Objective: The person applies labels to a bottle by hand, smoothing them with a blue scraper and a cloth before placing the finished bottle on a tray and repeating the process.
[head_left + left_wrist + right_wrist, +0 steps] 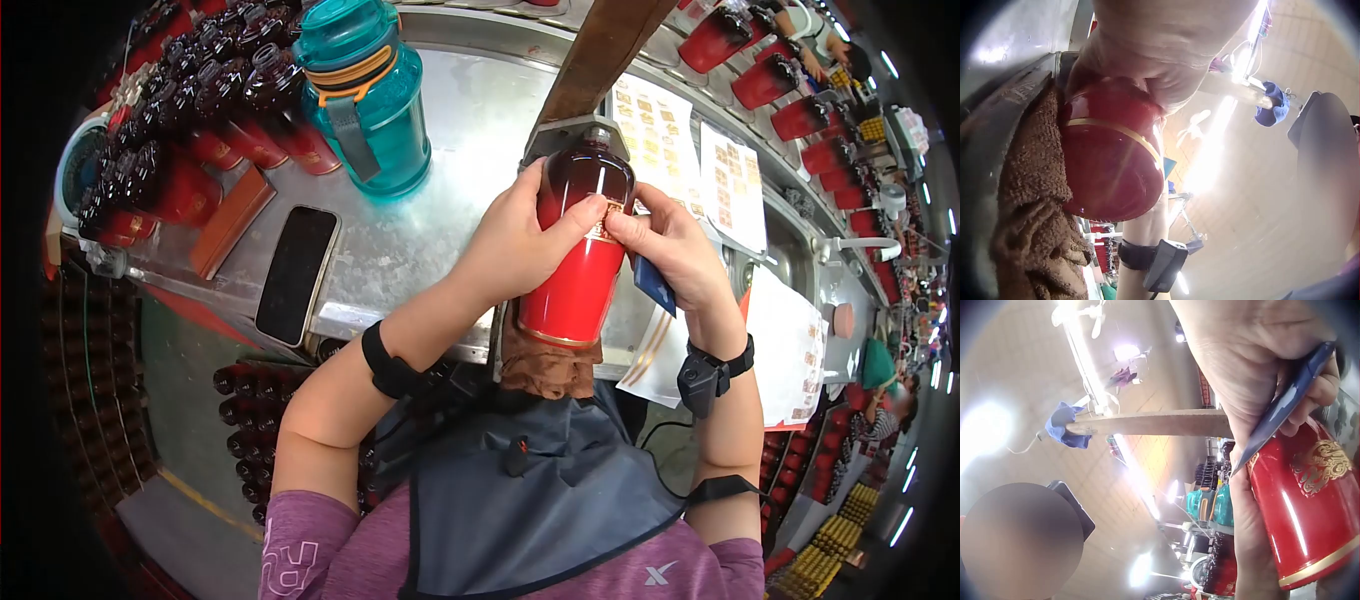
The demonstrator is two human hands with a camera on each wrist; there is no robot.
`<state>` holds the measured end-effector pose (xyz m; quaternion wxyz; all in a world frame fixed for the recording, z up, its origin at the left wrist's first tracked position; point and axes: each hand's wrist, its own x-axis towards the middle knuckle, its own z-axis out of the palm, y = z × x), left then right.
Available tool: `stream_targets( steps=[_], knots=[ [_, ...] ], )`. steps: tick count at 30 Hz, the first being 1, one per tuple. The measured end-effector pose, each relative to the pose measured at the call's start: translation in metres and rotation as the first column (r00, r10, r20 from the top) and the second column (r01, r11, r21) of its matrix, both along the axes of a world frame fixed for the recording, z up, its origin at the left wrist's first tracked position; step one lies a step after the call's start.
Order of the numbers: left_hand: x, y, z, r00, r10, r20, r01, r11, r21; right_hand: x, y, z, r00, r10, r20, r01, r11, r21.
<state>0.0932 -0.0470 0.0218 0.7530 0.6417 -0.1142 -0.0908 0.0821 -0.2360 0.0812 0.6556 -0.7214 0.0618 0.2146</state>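
Note:
A glossy red bottle (570, 300) with a dark neck lies tilted in front of me, its base toward my body over a brown cloth (550, 368). My left hand (515, 240) grips it from the left, thumb across its front. From the other side my right hand (680, 250) has its thumb at a gold decal (603, 222) on the bottle. A thin, flat blue scraper (654, 286) is tucked in the fingers of that right hand. The right wrist view shows gold scrollwork (1322, 469) on the red side; the left wrist view shows the bottle's round base (1113, 172).
A teal water jug (375, 120), a phone (298, 275) and a brown case (232, 222) stand or lie on the metal table at left, near several dark-necked bottles (270, 90). Decal sheets (735, 185) lie at right. A brown beam (605, 60) rises beyond the bottle.

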Motion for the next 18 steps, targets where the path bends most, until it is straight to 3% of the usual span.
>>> stream_targets(
  steps=[2, 3, 5, 6, 9, 12, 15, 17, 18],
  knots=[
    [0.0, 0.003, 0.003, 0.978, -0.074, -0.194, 0.046, 0.988, -0.146, -0.001, -0.003, -0.001, 0.998, 0.039, 0.057, -0.035, 0.997, -0.074],
    [0.0, 0.005, 0.002, 0.978, -0.074, -0.195, 0.045, 0.988, -0.151, 0.0, -0.007, 0.0, 0.998, 0.04, 0.056, -0.035, 0.996, -0.078],
    [0.002, 0.012, -0.003, 0.925, -0.169, -0.341, 0.026, 0.921, -0.388, 0.003, -0.022, 0.002, 0.999, -0.039, -0.008, 0.039, 0.999, -0.027],
    [0.002, 0.019, -0.003, 0.905, -0.207, -0.372, 0.068, 0.933, -0.352, 0.005, -0.027, -0.001, 0.994, -0.11, 0.013, 0.11, 0.993, -0.05],
    [0.0, 0.024, 0.007, 0.89, -0.151, -0.43, 0.02, 0.955, -0.295, 0.01, -0.053, -0.001, 0.996, -0.093, 0.014, 0.093, 0.996, 0.012],
    [0.001, 0.026, 0.01, 0.902, -0.199, -0.383, 0.08, 0.949, -0.305, -0.001, -0.048, 0.008, 0.981, -0.18, 0.074, 0.184, 0.982, -0.049],
    [0.006, 0.018, -0.003, 0.925, -0.23, -0.304, 0.139, 0.947, -0.291, -0.008, -0.047, 0.015, 0.982, -0.164, 0.094, 0.168, 0.985, -0.036],
    [0.005, 0.007, -0.006, 0.965, -0.064, -0.255, -0.002, 0.969, -0.249, -0.013, -0.046, 0.022, 0.986, -0.128, 0.103, 0.127, 0.992, 0.01],
    [0.006, 0.006, -0.001, 0.964, -0.076, -0.255, 0.011, 0.969, -0.248, -0.013, -0.044, 0.023, 0.98, -0.129, 0.151, 0.131, 0.991, 0.001]
  ],
)
